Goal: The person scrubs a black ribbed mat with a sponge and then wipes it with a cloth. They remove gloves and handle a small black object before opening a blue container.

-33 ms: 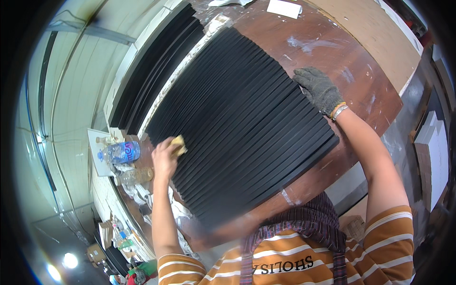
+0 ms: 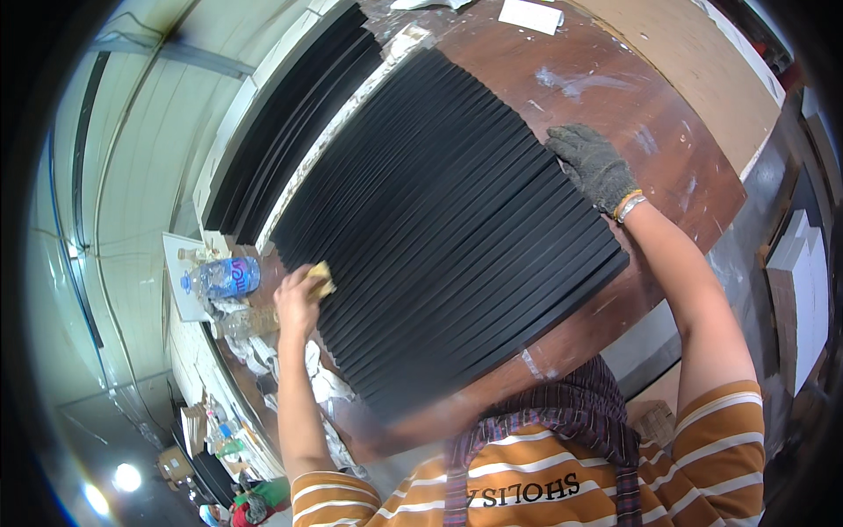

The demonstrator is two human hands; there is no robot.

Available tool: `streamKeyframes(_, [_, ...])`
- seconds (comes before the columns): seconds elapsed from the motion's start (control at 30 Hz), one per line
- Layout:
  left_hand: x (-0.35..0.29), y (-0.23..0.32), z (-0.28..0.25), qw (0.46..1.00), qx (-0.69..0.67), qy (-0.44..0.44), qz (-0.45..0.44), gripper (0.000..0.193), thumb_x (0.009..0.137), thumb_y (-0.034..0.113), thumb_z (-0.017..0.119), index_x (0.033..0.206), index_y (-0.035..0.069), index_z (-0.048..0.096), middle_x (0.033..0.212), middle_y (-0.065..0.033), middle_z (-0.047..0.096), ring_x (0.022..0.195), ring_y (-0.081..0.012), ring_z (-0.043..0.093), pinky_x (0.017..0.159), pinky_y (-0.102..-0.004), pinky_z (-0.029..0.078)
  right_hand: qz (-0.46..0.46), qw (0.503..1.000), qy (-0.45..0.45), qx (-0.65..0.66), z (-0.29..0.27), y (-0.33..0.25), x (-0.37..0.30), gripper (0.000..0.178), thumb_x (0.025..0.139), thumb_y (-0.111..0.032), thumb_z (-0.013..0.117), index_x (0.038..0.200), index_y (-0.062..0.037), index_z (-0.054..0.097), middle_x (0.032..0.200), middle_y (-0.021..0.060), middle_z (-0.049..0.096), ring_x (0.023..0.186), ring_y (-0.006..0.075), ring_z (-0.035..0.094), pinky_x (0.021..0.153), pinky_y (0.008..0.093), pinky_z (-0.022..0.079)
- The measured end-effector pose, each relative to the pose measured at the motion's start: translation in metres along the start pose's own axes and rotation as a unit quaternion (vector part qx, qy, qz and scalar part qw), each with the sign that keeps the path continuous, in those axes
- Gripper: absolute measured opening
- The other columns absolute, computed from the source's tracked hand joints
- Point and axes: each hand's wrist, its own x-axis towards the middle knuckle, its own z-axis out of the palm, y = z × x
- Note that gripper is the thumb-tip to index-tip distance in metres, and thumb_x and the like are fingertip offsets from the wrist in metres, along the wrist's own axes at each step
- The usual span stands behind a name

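Black strips [image 2: 421,220] lie side by side on a brown tabletop, forming a wide slanted block. My bare left hand [image 2: 297,297] is at the left ends of the strips, its fingers pinched round a small yellow sponge [image 2: 323,278]. The sponge is at the edge of the block; whether it touches the strips I cannot tell. In a grey knit glove, my right hand [image 2: 593,165] rests at the strips' right ends with its fingers extended together and nothing seen in them.
More black strips [image 2: 294,123] lie beyond a white-smeared bar at the upper left. Left of my left hand are a clear bottle with a blue label [image 2: 230,277], another bottle [image 2: 246,323] and white rags [image 2: 327,379]. A white paper [image 2: 531,16] lies at the table's far side.
My left hand has shifted slightly left with the sponge, toward the outer ends of the strips. The right hand stays almost where it was.
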Motion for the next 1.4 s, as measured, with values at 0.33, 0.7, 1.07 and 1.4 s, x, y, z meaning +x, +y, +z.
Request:
streamKeyframes(0.33, [0.093,0.060,-0.021,0.972,0.039,0.200,0.114,0.027,0.083,0.003,0.066,0.105,0.011,0.080,0.128,-0.0083,0.069,0.112,-0.0325,0.065,0.098,-0.0454,0.052,0.002,1.000,-0.007,0.003,-0.002,-0.003,0.001,0.043,0.089,-0.009,0.061,0.131,-0.0070,0.063,0.142,0.0155,0.059,0.133,0.0373,0.051,0.118,0.0477,0.037])
streamKeyframes(0.7, [0.235,0.288,-0.008,0.968,-0.074,0.129,0.200,0.035,0.088,0.007,0.062,0.115,0.024,0.076,0.131,-0.0034,0.066,0.123,-0.0279,0.058,0.106,-0.0460,0.039,0.002,1.000,0.015,-0.004,-0.007,-0.007,0.003,0.035,0.092,-0.013,0.061,0.127,-0.0086,0.066,0.136,0.0121,0.063,0.128,0.0346,0.056,0.113,0.0461,0.042])
streamKeyframes(1.07, [0.023,-0.026,-0.001,0.995,0.072,0.017,-0.063,0.029,0.088,0.011,0.068,0.114,0.021,0.079,0.133,-0.0024,0.068,0.123,-0.0281,0.060,0.105,-0.0485,0.042,0.011,1.000,0.006,0.002,-0.004,-0.004,0.002,0.039,0.090,-0.012,0.061,0.128,-0.0094,0.066,0.138,0.0127,0.062,0.130,0.0351,0.054,0.115,0.0463,0.040])
streamKeyframes(1.4, [0.208,0.153,-0.018,0.950,0.014,0.222,0.218,0.037,0.082,0.002,0.064,0.113,0.016,0.077,0.136,-0.0061,0.064,0.123,-0.0321,0.059,0.107,-0.0504,0.043,0.006,1.000,0.002,-0.009,-0.009,-0.007,0.003,0.042,0.088,-0.012,0.063,0.130,-0.0097,0.066,0.139,0.0115,0.062,0.131,0.0330,0.054,0.115,0.0455,0.040])
